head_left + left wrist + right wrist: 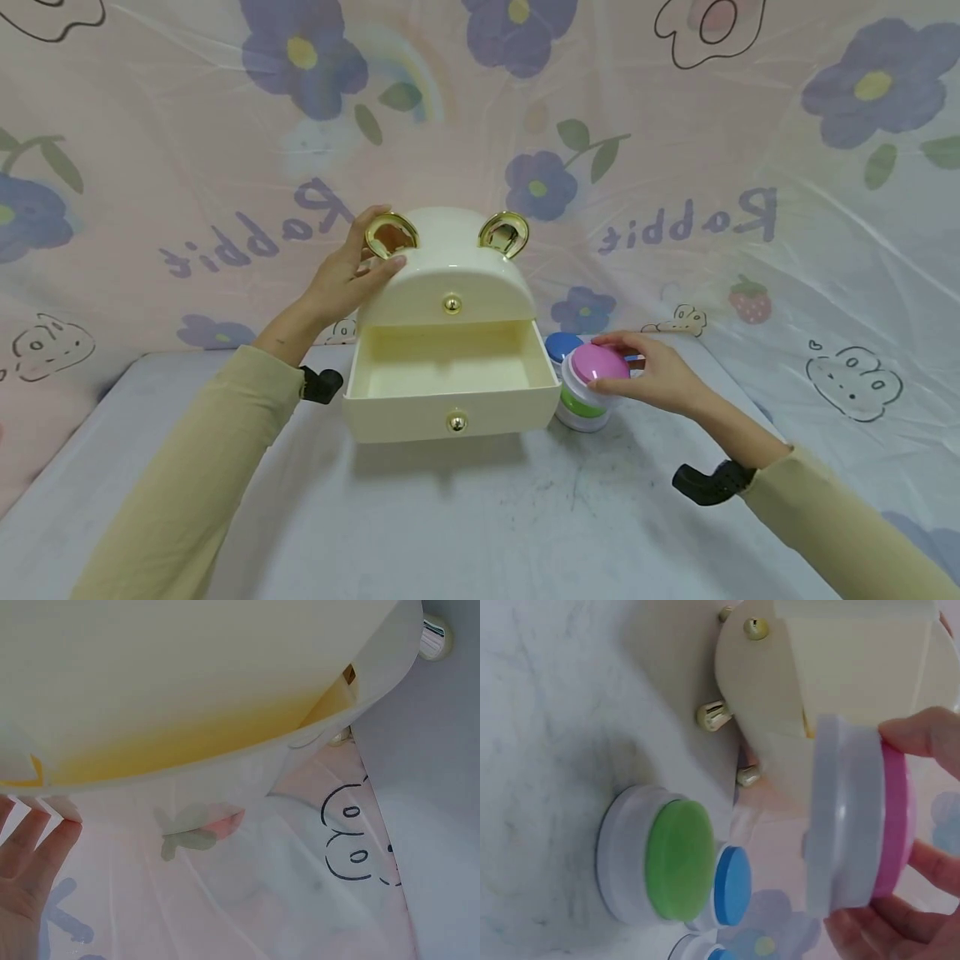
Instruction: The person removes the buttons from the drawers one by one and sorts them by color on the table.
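Note:
A cream drawer box (446, 292) with gold bear ears stands on the table, its lower drawer (405, 418) pulled out, the inside bare. My left hand (347, 279) holds the box at its left ear, thumb in front and fingers behind; in the left wrist view its fingertips (64, 832) meet the side. A white jar with a pink lid (859, 817) is in my right hand (652, 371), pinched round the lid between thumb and fingers. That jar is lifted over a white jar with a green lid (679, 859), which stands beside the box.
Behind the green-lidded jar stands a blue-lidded jar (733, 885), with another blue lid (720, 954) at the frame's lower edge. A printed cloth (450, 100) hangs close behind the box. The white table (450, 525) extends in front of it.

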Available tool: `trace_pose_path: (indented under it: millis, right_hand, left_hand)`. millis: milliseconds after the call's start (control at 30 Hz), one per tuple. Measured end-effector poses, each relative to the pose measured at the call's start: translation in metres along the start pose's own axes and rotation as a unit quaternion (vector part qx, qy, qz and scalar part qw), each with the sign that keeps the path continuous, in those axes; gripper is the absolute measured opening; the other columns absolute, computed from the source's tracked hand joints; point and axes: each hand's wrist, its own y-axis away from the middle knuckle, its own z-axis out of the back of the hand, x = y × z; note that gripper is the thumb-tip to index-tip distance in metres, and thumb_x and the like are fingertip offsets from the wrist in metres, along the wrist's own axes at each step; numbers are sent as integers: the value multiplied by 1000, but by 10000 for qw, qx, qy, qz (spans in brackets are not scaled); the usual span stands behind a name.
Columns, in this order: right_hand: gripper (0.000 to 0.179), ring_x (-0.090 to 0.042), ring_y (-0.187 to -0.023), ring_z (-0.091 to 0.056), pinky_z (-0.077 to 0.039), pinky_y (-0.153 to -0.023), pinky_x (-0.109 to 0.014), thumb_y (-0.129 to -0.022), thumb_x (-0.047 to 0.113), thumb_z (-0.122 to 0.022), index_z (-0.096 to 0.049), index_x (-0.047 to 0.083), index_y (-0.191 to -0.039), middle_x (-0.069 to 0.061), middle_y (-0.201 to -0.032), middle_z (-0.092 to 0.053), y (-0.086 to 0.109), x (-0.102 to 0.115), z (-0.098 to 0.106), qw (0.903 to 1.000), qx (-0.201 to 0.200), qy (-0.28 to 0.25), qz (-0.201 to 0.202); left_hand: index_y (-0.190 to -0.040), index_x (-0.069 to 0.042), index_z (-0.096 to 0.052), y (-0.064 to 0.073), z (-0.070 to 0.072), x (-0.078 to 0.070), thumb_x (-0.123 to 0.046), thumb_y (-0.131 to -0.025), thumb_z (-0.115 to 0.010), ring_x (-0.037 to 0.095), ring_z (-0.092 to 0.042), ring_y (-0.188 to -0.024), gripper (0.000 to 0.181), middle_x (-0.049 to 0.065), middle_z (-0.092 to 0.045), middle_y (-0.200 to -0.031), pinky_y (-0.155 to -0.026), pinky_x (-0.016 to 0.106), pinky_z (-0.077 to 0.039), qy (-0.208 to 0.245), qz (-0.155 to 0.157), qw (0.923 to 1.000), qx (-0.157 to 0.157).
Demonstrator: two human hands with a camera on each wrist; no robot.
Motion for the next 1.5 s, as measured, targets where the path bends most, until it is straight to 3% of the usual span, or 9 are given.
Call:
trace_pose_path:
  millis: [233, 433, 667, 1067, 1500]
  right_hand:
    - [58, -26, -105, -59, -54, -87, -43, -74, 31, -82, -59, 7, -122, -9, -115, -63, 5, -9, -5, 9976, 520, 110, 448]
    - [59, -25, -108, -57, -54, -88, -41, -74, 31, -81, -56, 7, -122, -8, -116, -61, 9, -16, -11, 9924, 1143, 9, 461]
    - [60, -24, -109, -55, -54, -89, -39, -74, 32, -81, -54, 8, -122, -5, -116, -60, 13, -25, -18, 9868, 1554, 19, 449]
    - [58, -21, -106, -53, -51, -86, -29, -72, 31, -82, -53, 10, -118, -1, -111, -58, 22, -28, -23, 9789, 2001, -17, 419]
    - [59, -23, -106, -52, -50, -87, -38, -70, 29, -84, -52, 10, -116, -2, -110, -57, 27, -32, -33, 9724, 2326, 51, 179]
  left_hand:
    - [-149, -40, -8, -1, 0, 1, -41, -97, -52, 43, -37, -136, 68, 18, -33, -151, -108, 56, -35, -8, 13, 10000, -29]
    - [-149, -40, -9, -2, -1, 1, -43, -96, -52, 42, -37, -136, 69, 15, -33, -152, -108, 56, -35, -1, 17, 10000, -54]
    - [-148, -41, -9, -2, -1, 0, -42, -96, -52, 42, -37, -136, 68, 15, -35, -150, -108, 56, -35, 49, -4, 10000, -55]
    - [-148, -42, -9, -2, -1, 2, -42, -96, -52, 43, -36, -137, 68, 17, -34, -151, -108, 57, -35, 90, 13, 9999, -44]
    - [-148, -44, -8, -1, -1, 2, -42, -96, -52, 42, -37, -137, 68, 16, -33, -151, -108, 55, -35, 47, 61, 10000, -31]
